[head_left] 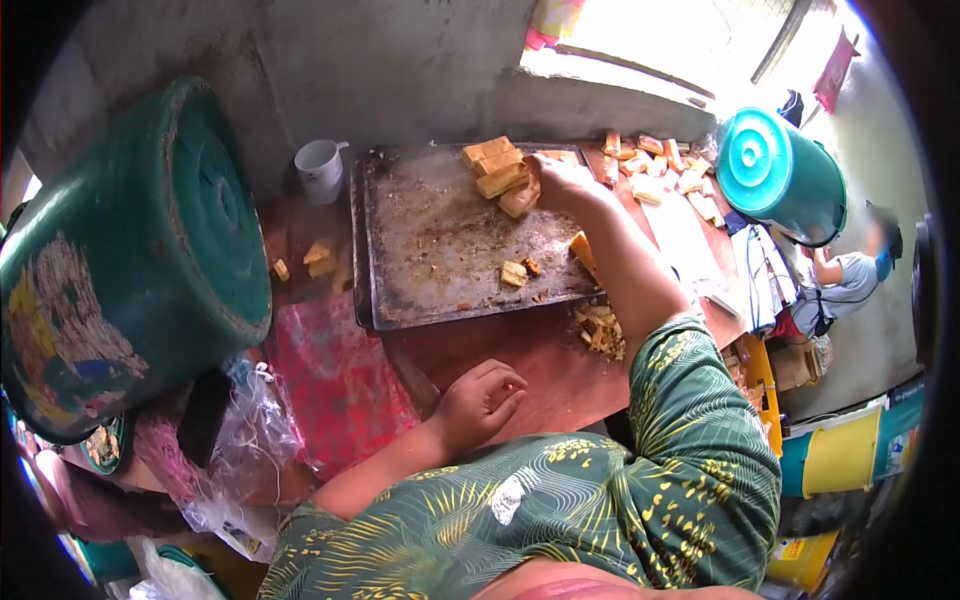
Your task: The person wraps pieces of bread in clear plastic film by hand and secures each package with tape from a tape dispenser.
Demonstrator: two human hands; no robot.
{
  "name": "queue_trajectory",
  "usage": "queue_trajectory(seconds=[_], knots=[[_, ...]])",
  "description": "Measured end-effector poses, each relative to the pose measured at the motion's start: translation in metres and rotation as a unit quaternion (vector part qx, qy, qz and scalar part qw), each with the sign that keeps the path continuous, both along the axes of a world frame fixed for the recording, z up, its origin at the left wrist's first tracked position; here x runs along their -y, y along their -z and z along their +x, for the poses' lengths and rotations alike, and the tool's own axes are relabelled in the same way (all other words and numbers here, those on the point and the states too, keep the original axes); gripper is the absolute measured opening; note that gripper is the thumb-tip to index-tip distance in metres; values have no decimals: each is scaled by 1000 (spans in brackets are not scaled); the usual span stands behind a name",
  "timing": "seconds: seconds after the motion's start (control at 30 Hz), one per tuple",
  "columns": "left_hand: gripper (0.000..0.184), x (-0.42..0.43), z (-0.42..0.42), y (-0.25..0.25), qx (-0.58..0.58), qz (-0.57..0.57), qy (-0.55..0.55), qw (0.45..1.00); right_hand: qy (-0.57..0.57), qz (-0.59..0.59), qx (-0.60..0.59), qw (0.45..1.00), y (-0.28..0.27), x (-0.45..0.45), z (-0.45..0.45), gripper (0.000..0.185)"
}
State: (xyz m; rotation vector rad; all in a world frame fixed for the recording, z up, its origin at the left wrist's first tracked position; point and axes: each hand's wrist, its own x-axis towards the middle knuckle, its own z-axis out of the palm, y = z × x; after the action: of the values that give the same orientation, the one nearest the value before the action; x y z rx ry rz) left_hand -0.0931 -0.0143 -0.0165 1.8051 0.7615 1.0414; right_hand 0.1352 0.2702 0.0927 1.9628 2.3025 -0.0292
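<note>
A worn metal baking tray [430, 240] lies on the reddish table, with crumbs scattered over it. Several golden bread pieces [495, 165] sit in a row near its far edge. My right hand [550, 182] is at the right end of that row, its fingers closed on a bread piece [521, 198]. Smaller broken bits [514, 273] rest lower on the tray, and a longer piece [584, 254] lies at its right edge, beside my forearm. Near the table's front edge, my left hand [480, 402] hangs loosely curled; nothing shows in it, though its palm is partly hidden.
Large green bucket [215, 200] at left; white mug [320, 170] behind the tray's left corner. More bread pieces [655, 165] lie at the back right, beside a teal bucket [765, 165]. Crumbs [600, 330] are heaped right of the tray. Another person [850, 285] is at far right.
</note>
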Motion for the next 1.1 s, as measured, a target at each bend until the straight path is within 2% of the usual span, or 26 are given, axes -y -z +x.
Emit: queue_trajectory(seconds=[0.03,0.17,0.23,0.3,0.4,0.43,0.5,0.57,0.6,0.63,0.7,0.77,0.8,0.83,0.9,0.97,1.0,1.1], knots=[[13,-1,-1,-1,-3,5,-1,1000,-4,-8,37,999,-1,0,0,67],[13,-1,1,-4,-18,15,6,1000,-38,-13,49,998,4,15,7,74],[12,0,2,-4,-28,12,7,1000,-96,-2,-48,994,9,28,9,76],[11,0,2,-3,-37,6,0,999,-47,18,-54,997,5,45,5,64],[11,-2,1,5,10,53,-44,998,-40,68,-80,994,8,64,18,53],[11,0,-1,3,14,68,-63,996,-41,104,-164,980,8,77,28,43],[11,2,-7,-4,26,98,-96,990,7,118,-222,968,-2,111,38,43],[11,6,-23,-26,-19,151,-159,975,12,29,-482,875,-4,151,49,38],[13,11,-33,-38,-44,163,-200,965,15,-20,-599,801,2,172,56,37],[17,11,-45,-35,-59,170,-263,948,-14,-85,-725,683,23,188,69,43],[26,11,-79,-43,-151,186,-319,917,24,-157,-833,530,51,234,78,49],[31,14,-112,-31,-276,163,-356,878,7,-194,-869,456,82,264,83,48],[30,17,-121,-21,-349,130,-362,855,1,-198,-871,450,97,275,85,48],[30,22,-128,-10,-420,96,-367,825,12,-215,-884,415,110,284,85,49],[29,18,-144,19,-371,93,-361,850,23,-238,-909,341,147,291,83,47],[29,8,-155,29,-324,81,-352,874,18,-225,-927,300,149,294,83,42],[29,5,-158,31,-302,64,-344,887,27,-222,-931,289,151,293,83,38],[28,22,-148,15,-263,42,-328,906,27,-260,-908,327,152,286,89,38]])
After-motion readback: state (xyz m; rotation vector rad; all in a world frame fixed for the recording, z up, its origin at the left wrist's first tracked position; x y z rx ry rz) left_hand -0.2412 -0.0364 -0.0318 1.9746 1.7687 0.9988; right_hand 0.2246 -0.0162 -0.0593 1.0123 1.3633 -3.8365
